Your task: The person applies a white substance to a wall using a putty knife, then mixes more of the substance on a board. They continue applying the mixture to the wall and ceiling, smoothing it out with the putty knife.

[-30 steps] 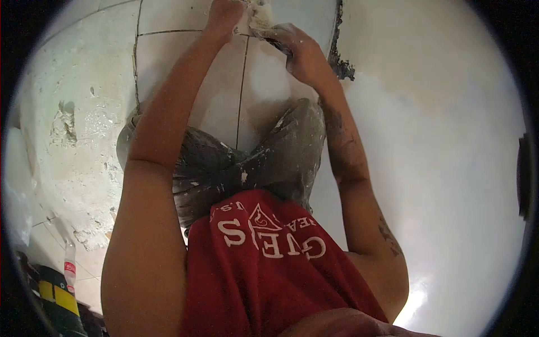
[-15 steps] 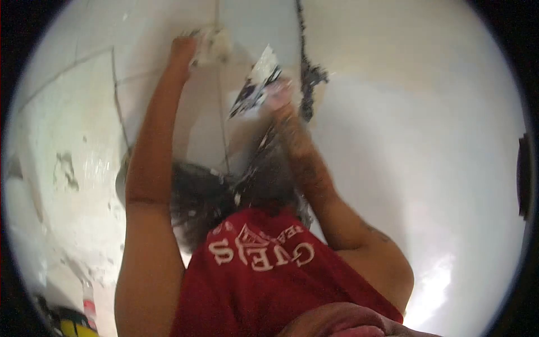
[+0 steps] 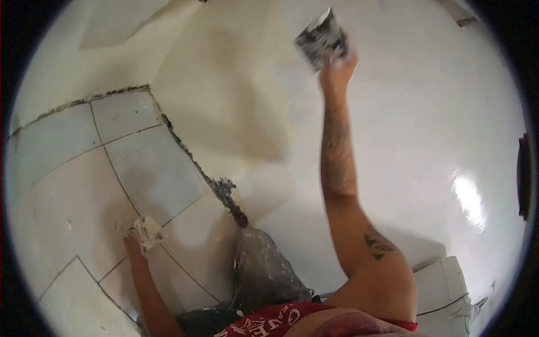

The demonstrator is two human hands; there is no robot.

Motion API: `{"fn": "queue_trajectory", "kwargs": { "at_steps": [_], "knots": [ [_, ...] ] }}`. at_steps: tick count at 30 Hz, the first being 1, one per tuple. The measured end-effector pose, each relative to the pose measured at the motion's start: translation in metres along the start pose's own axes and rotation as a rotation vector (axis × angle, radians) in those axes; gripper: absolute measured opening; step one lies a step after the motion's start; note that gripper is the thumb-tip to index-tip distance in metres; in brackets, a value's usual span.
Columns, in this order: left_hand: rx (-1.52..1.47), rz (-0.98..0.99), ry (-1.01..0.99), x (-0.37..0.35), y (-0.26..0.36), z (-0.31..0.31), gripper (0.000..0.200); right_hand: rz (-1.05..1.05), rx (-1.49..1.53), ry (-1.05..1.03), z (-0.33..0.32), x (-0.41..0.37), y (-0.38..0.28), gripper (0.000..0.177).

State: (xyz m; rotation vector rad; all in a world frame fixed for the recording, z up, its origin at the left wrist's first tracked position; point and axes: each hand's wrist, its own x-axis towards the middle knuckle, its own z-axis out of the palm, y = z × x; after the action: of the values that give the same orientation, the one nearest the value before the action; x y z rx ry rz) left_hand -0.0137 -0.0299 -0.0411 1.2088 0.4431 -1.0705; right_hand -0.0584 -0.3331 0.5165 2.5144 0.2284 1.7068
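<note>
My right hand [image 3: 339,60] is raised at the upper middle, fingers wrapped round a wide flat blade tool [image 3: 323,42] smeared with dark and whitish material. The tool is against or close to the smooth white wall [image 3: 415,112]; contact cannot be made out. Low on the left, above the tiled floor, my left hand [image 3: 133,238] is closed on a second flat piece [image 3: 149,232] coated with pale paste. Its handle is hidden.
Large tiles [image 3: 151,163] with dark joints cover the floor. A rough dark seam [image 3: 191,157] runs between floor and wall. Grey plastic sheeting [image 3: 264,269] lies by my body, and a whitish container or panel [image 3: 443,292] stands at the lower right.
My view has swung toward the wall. My right hand has gone up and outward with the blade tool. My left hand, still holding the pasted piece, now appears lower in view.
</note>
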Motion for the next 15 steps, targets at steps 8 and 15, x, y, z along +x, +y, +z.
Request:
{"fn": "queue_trajectory", "kwargs": {
  "at_steps": [8, 15],
  "knots": [
    [0.083, 0.015, -0.022, 0.014, 0.011, 0.028, 0.057, -0.468, -0.802, -0.645, 0.08, 0.147, 0.101, 0.045],
    [0.158, -0.01, -0.046, 0.025, 0.009, 0.033, 0.056, -0.742, -1.177, -0.922, 0.165, 0.155, 0.161, 0.034]
  ]
}}
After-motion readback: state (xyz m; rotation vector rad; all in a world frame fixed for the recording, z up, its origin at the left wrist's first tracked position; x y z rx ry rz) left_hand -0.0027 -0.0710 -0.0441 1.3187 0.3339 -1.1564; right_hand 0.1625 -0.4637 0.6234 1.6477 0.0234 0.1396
